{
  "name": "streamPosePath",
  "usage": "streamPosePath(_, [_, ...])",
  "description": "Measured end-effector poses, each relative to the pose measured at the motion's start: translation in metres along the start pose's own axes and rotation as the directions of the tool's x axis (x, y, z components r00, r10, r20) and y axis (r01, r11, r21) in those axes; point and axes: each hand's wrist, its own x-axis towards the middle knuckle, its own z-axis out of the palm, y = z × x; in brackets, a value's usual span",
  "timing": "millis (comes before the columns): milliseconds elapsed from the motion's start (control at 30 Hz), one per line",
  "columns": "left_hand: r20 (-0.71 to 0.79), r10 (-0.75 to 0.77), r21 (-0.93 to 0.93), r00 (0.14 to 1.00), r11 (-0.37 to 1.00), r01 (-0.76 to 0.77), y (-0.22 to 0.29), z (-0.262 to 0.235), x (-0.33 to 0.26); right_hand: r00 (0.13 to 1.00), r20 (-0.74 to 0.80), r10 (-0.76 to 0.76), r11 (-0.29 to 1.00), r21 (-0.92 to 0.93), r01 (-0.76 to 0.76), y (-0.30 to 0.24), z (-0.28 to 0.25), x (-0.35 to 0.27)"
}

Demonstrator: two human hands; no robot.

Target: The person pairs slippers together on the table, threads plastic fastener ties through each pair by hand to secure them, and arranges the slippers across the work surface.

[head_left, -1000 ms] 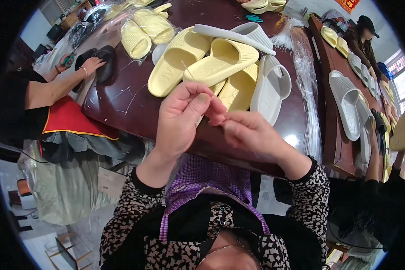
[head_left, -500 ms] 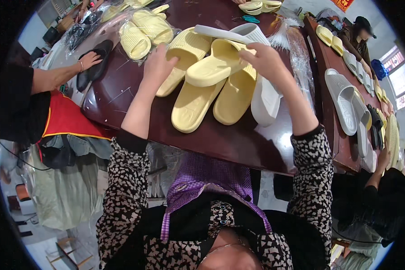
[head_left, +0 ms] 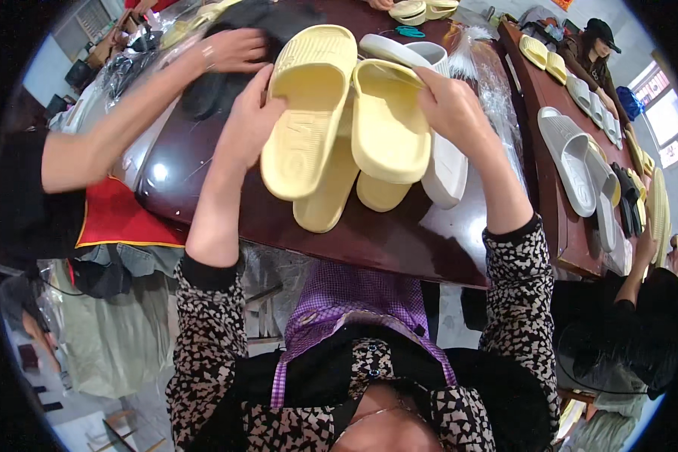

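Observation:
My left hand [head_left: 250, 119] grips a pale yellow slide slipper [head_left: 297, 154] by its left side, toe end away from me and insole facing up. In my right hand [head_left: 453, 107] is a second yellow slide slipper [head_left: 392, 135], held by its right edge with the fingers partly hidden. The two are side by side above more yellow slippers [head_left: 325, 209], which they partly cover. Next to my right hand, a grey slipper [head_left: 444, 175] lies on the dark red table [head_left: 279, 226], and another grey slipper [head_left: 390, 48] shows behind the yellow ones.
At left, a co-worker's blurred hand [head_left: 237, 51] is over black slippers [head_left: 211, 90]. Clear plastic wrap [head_left: 505, 113] hangs near the table's right side. Teal scissors [head_left: 410, 32] lie farther back. On a second table at right are grey slippers [head_left: 569, 162] and others, with people nearby.
Both yellow slippers have been raised and turned side by side, toes away from me. The co-worker's hand and black slippers have moved right and farther back, over where the wrapped yellow slippers showed.

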Motion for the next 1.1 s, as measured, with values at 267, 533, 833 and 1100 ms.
streamPosePath(267, [-0.038, -0.056, -0.186, 0.998, 0.981, 0.048, -0.021, 0.061, -0.046, 0.999, 0.045, -0.008, 0.996, -0.086, 0.012, 0.02, -0.011, -0.038])
streamPosePath(533, [-0.007, -0.118, -0.346, 0.993, 0.932, 0.108, -0.043, 0.06, -0.023, 0.998, 0.054, 0.027, 0.995, -0.102, -0.022, 0.017, 0.001, -0.026])
streamPosePath(833, [0.04, -0.157, -0.45, 0.987, 0.879, 0.158, -0.036, 0.076, -0.023, 0.987, -0.059, 0.151, 0.966, -0.203, -0.16, 0.004, -0.007, -0.024])
streamPosePath(1100, [-0.017, -0.136, -0.421, 0.991, 0.9, 0.116, -0.026, 0.094, -0.027, 0.987, -0.086, 0.134, 0.99, -0.04, -0.138, -0.014, 0.006, -0.032])
